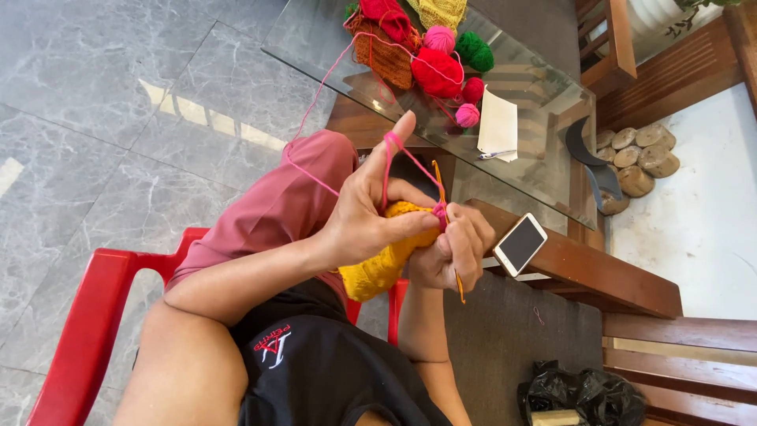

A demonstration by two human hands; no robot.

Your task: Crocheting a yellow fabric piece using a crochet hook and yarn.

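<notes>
My left hand [371, 207] pinches a yellow crocheted piece [382, 264], its index finger raised with pink yarn [315, 95] looped over the fingertip. My right hand [453, 252] grips an orange crochet hook [445, 237] that pokes into the pink edge of the piece. The pink yarn runs from my finger up to the yarn balls on the glass table [544, 158]. Both hands hover over my lap, above my pink trouser leg [268, 213].
On the glass table lie red [436, 72], pink [440, 38] and green yarn balls [475, 50], an orange basket [382, 55] and a white paper [498, 125]. A phone [520, 244] rests on the wooden ledge. I sit on a red plastic chair [87, 323]. A black bag [587, 394] lies on the floor.
</notes>
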